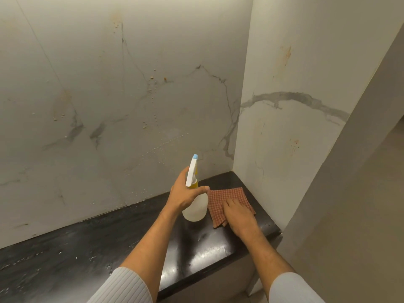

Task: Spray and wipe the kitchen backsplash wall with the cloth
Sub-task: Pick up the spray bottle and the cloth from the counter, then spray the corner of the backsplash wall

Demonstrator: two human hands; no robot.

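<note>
My left hand (185, 193) grips a clear spray bottle (195, 206) with a white trigger head and blue nozzle, held upright above the black countertop (203, 248) and aimed at the backsplash wall (109, 101). The wall is white marble with grey veins and brownish spots; fine droplets show in front of the nozzle. A red checked cloth (220, 199) lies folded on the countertop just right of the bottle. My right hand (237, 214) rests flat on the cloth, fingers together.
A side wall (290, 106) with a grey vein and orange stains meets the backsplash at the corner on the right. The countertop ends at a front edge (220, 274) and at its right end beside a grey panel (349, 193).
</note>
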